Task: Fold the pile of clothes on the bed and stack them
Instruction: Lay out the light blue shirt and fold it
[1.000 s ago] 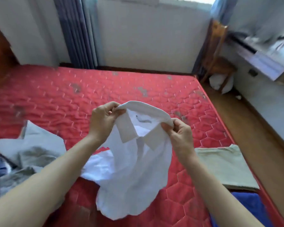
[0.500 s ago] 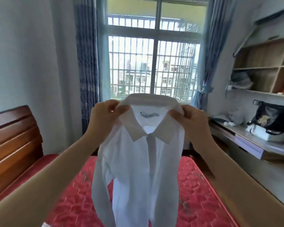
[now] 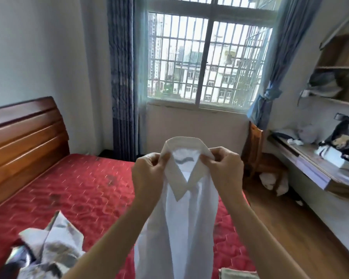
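The bed (image 3: 85,190) with its red quilted cover lies below and to the left of both hands, running back to a wooden headboard (image 3: 24,137) on the far left. A barred window (image 3: 208,59) stands beyond the hands, with a desk (image 3: 314,166) off to the right.

An unfolded pile of clothes (image 3: 48,250) sits on the bed below and left of the left forearm, crumpled and not yet sorted. A folded beige item (image 3: 237,274) shows at the lower edge, below the right forearm; only its corner is in view.

The white shirt (image 3: 181,228) hangs in the air between the hands, clear of the bed as far as can be seen, its lower hem running out of view. The collar (image 3: 181,156) is uppermost and faces the person.

The left hand (image 3: 147,174) pinches the collar's left side; the right hand (image 3: 224,168) pinches its right side. Both hands are closed on the cloth, set near each other.

Judgement: the step in hand is holding one shirt up to straighten it ahead of folding. The next move calls for laying it flat on the bare cover to the left of the hands, then bringing sleeves and sides inward. The pile remains to be done.
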Demonstrator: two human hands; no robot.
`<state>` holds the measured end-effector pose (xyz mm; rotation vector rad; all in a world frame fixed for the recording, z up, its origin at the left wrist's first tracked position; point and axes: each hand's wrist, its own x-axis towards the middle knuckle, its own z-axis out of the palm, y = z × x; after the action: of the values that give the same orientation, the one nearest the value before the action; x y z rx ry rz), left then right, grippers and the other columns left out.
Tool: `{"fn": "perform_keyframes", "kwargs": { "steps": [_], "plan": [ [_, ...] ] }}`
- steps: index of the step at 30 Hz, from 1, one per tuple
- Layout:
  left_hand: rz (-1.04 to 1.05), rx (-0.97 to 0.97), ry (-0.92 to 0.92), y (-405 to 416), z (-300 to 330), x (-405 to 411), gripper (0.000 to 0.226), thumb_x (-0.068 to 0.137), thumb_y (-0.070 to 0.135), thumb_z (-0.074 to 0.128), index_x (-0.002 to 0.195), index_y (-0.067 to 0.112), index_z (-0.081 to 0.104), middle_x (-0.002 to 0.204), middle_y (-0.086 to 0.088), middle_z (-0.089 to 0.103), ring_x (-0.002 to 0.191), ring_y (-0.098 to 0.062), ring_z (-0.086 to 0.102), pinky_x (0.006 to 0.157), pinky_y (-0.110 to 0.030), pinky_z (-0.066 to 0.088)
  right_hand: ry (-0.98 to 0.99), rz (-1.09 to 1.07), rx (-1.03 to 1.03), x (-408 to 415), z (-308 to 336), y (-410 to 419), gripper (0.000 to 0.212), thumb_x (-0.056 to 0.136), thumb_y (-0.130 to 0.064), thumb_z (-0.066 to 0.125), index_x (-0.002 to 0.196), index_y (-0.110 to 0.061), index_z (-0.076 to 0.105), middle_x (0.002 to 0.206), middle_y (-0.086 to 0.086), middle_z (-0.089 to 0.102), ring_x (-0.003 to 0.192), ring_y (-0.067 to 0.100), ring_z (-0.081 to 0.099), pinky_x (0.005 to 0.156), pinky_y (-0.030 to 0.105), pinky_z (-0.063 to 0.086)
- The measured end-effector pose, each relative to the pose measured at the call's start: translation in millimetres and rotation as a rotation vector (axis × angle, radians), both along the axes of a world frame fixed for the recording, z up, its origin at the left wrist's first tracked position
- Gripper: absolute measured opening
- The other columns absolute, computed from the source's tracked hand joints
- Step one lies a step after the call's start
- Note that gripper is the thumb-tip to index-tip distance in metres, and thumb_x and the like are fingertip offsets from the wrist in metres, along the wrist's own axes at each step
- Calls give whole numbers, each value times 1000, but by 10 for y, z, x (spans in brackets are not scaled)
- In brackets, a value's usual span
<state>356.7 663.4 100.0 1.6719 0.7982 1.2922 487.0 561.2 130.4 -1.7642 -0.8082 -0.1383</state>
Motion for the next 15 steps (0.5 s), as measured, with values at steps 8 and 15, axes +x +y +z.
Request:
{"fn": "perform_keyframes", "kwargs": {
  "steps": [8, 15],
  "plan": [
    [57, -88, -212, -543, 161, 113, 39, 97, 26, 56, 62, 11, 68, 55, -8, 63, 51, -11, 51, 52, -34, 46, -235, 112, 76, -576, -108, -15, 12, 88, -32, 69, 85, -21, 74, 76, -9, 66, 70, 8, 60, 61, 18, 45],
    [-179, -185, -323, -300, 390, -230, 32, 92, 26, 63, 74, 1, 69, 74, -30, 62, 65, -26, 57, 64, -40, 49, -57, 583, 72, -654, 88, 99, 30, 95, -6, 52, 109, -21, 74, 97, -12, 61, 87, 6, 62, 70, 17, 47]
  ]
}}
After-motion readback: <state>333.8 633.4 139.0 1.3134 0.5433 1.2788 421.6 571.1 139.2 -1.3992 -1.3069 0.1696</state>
